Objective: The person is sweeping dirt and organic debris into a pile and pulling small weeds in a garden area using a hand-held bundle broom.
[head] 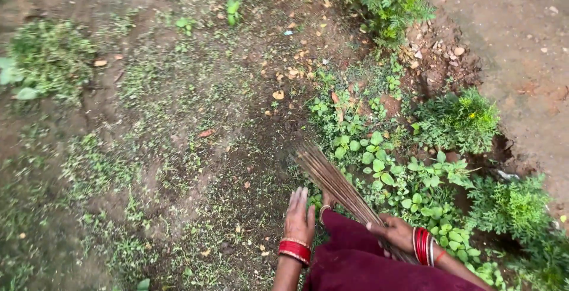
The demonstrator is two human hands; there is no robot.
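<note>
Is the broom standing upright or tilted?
Tilted. The broom slants from the right hand up-left, its bristle tips low over the soil.

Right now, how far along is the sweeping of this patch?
Done: little shows as cleared; no gathered pile is in view. In hand: the right hand grips the stick broom, bristles at the edge of the leafy weeds; the left hand hangs open beside it. Left: dry leaves lie scattered over the bare soil ahead.

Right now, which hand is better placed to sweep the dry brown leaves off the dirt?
Right, probably. The right hand grips the brown stick broom, bristles already at the ground; the left hand is open, holding nothing.
</note>
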